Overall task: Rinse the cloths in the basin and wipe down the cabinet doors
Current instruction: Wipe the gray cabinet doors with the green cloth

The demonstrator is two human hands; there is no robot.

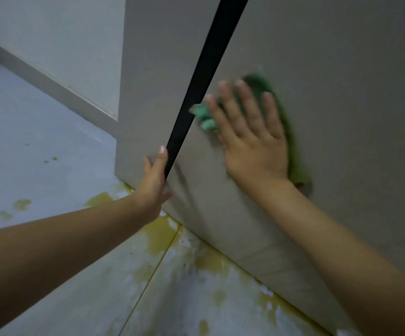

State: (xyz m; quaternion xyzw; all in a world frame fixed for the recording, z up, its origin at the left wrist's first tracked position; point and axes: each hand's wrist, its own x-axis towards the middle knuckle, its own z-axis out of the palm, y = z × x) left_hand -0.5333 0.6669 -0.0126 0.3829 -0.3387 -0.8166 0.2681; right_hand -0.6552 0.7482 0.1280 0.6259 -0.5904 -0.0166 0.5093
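Observation:
A grey cabinet door (342,98) fills the right half of the view. My right hand (252,139) lies flat with straight, spread fingers on a green cloth (296,151) and presses it against that door. The cloth is blurred and shows around the fingertips and along the hand's right side. A black vertical strip (204,71) runs down the gap between this door and the grey cabinet door on the left (153,76). My left hand (154,180) rests at the bottom of that strip, with a straight finger on the edge of the door; the other fingers are hidden.
The pale tiled floor (39,151) below the cabinet carries yellow stains (157,236) along the cabinet's base and scattered spots further left. A white wall with a skirting board (51,78) runs at the upper left.

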